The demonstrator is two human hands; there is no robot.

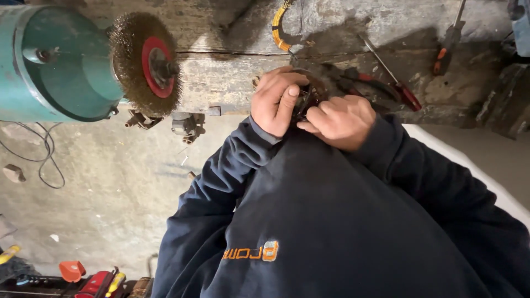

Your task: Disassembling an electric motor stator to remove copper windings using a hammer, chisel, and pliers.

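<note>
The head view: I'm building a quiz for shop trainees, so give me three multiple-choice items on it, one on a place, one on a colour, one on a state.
1. Where is the wire brush wheel?
A. Upper left, on the green grinder
B. On the floor by the cable
C. In the right hand

2. What colour is the wheel's centre disc?
A. Blue
B. Red
C. White

3. How are the two hands engaged?
A. Both hang free
B. Only one touches anything
C. Both close on one small dark part

Answers:
1 A: the brush sits on the shaft of the green grinder.
2 B: the disc round the shaft is red.
3 C: the left hand and right hand meet on the small dark part, at the workbench edge.
</note>
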